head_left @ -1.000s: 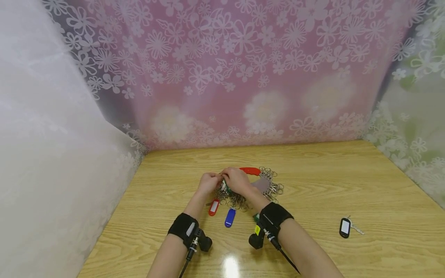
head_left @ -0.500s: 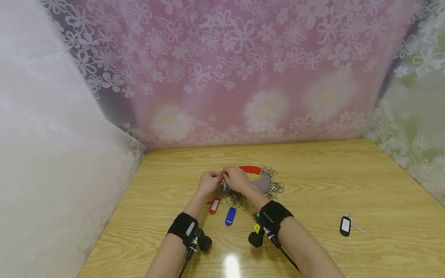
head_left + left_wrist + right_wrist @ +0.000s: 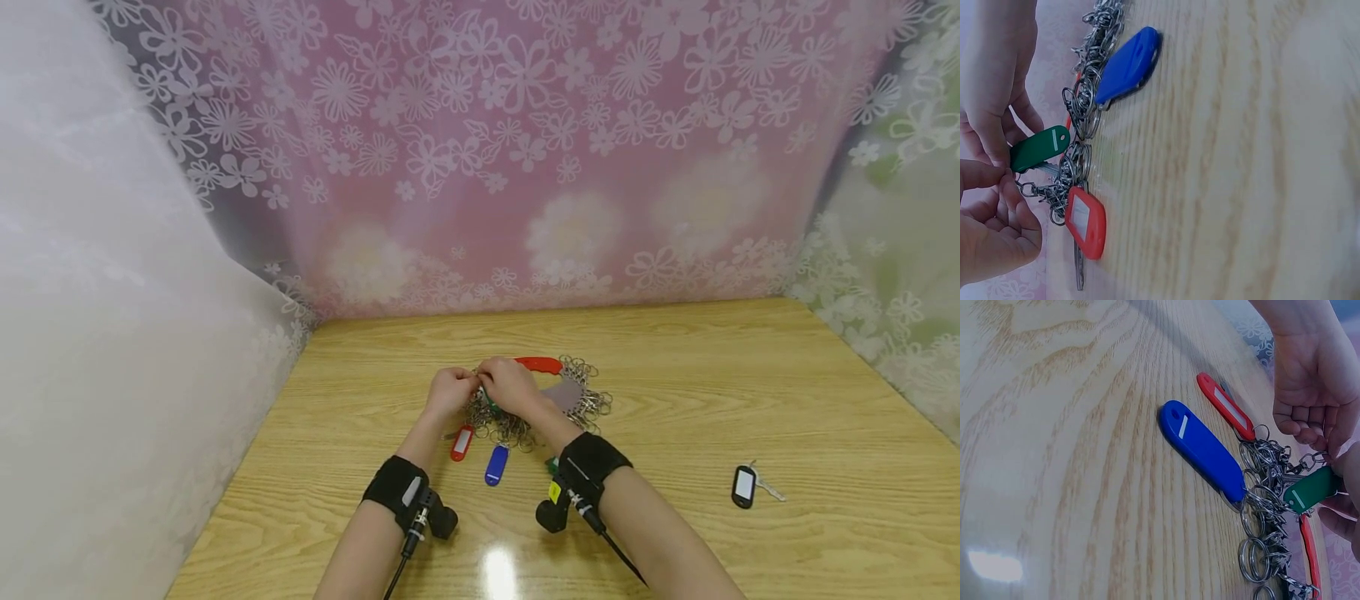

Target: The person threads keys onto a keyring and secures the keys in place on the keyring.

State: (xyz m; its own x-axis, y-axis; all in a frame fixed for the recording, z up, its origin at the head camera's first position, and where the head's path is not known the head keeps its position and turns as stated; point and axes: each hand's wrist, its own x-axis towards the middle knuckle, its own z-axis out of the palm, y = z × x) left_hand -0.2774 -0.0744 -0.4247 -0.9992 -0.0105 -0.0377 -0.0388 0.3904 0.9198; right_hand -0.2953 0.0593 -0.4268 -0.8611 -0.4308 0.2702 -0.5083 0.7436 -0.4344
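A large key holder has a red handle (image 3: 542, 364), a grey plate (image 3: 564, 397) and many metal rings and clips (image 3: 512, 432) along its edge. At its left end both hands meet. My right hand (image 3: 510, 387) holds a green key tag (image 3: 1313, 489), with a key's metal partly showing beside it (image 3: 1047, 167). With thumb and finger my left hand (image 3: 1000, 231) pinches at a small metal ring (image 3: 1025, 188) joined to a clip of the holder. The fingertips of the two hands touch or nearly touch; the exact grip on the ring is partly hidden.
A red key tag (image 3: 462, 443) with a key and a blue key tag (image 3: 496, 465) lie at the holder's near side. Further right is a black key tag (image 3: 743, 487) with a key (image 3: 770, 492). Another green tag (image 3: 552, 467) shows beside the right wrist camera. Patterned curtains surround the wooden table (image 3: 660, 350).
Both hands stay at the holder's left end with only slight finger movement. The whole scene shifts a little in the head view; the tags keep their places.
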